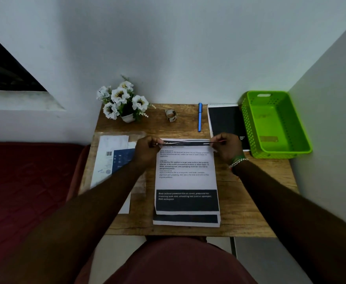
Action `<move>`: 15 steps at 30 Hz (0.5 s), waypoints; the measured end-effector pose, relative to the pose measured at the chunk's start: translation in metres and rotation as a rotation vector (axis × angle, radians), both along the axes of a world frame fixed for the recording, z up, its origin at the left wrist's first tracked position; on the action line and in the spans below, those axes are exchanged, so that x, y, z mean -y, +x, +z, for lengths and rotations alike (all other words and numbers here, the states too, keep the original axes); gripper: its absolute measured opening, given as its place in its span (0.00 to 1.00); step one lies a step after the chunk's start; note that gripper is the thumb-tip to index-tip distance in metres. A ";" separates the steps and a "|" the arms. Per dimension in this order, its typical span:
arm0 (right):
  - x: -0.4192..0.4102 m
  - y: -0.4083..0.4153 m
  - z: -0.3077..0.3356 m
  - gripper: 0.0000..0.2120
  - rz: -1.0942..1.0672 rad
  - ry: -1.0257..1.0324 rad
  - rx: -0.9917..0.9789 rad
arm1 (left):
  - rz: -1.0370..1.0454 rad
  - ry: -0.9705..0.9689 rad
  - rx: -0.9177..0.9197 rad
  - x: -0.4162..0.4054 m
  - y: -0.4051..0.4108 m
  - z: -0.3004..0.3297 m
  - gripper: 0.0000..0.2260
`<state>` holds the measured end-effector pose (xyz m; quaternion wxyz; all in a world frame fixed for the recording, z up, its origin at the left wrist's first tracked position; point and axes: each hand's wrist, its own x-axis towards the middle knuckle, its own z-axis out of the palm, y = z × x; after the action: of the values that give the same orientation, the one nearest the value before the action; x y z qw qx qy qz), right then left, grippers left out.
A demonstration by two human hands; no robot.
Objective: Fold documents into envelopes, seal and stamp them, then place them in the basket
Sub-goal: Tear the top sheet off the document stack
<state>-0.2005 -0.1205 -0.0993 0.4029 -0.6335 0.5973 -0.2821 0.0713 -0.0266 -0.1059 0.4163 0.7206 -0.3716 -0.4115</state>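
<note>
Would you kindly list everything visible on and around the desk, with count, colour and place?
Printed documents: at least two, white with dark bands, stacked at desk centre.
Envelope pack: one, white and blue in clear wrap, desk left.
Basket: one, green, far right, empty.
Notebook: one, black, left of basket.
Pen: one, blue, far centre.
Tape roll: one, pale, left of pen.
Flower pot: one, white flowers, far left.
Desk: one, wooden.
Left hand: pinches top sheet's far edge.
Right hand: pinches same edge; wrist bracelet.
</note>
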 end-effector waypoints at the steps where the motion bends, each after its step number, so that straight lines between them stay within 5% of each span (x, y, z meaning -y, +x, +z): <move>1: -0.006 -0.003 0.002 0.07 0.029 -0.033 -0.003 | -0.045 -0.003 0.008 -0.005 0.001 0.000 0.04; 8: -0.048 -0.014 -0.012 0.07 0.183 -0.084 -0.170 | -0.168 0.010 0.085 -0.025 -0.002 -0.010 0.12; 11: -0.056 -0.016 -0.019 0.06 0.261 -0.115 -0.277 | -0.242 -0.072 0.325 -0.027 -0.007 -0.014 0.11; 15: -0.055 -0.015 -0.020 0.09 0.356 -0.129 -0.431 | -0.441 0.099 0.719 -0.026 -0.017 -0.013 0.17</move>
<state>-0.2155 -0.0659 -0.1196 0.2685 -0.7981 0.5295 -0.1032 0.0547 -0.0004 -0.1190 0.1269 0.7406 -0.6182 -0.2307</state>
